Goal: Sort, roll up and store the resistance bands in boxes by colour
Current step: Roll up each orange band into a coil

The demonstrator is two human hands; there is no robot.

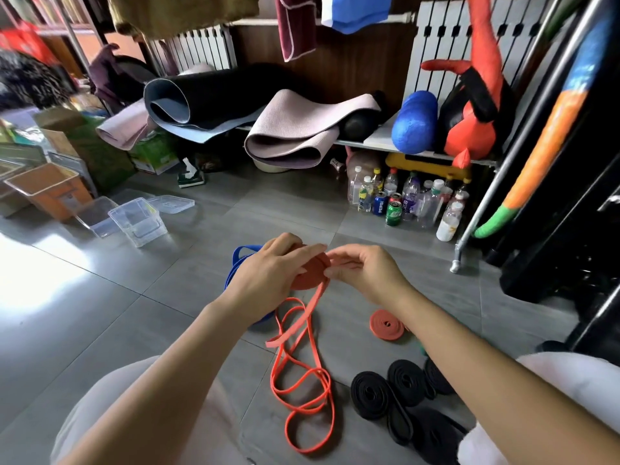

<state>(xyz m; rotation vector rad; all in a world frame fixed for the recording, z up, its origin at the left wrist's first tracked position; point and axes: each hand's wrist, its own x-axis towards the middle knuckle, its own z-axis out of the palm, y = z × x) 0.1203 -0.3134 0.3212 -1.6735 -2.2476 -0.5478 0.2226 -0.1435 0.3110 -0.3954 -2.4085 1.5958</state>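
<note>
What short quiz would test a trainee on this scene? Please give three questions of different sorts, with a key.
1. True or false: part of the orange band is not yet rolled.
2. Which colour of band lies beside the left hand? A green, B blue, C yellow.
3. Which hand holds the half-wound roll?

Key
1. True: a long tail lies loose on the floor.
2. B: the blue band.
3. The left hand. The right hand pinches the strand that leads to the roll.
</note>
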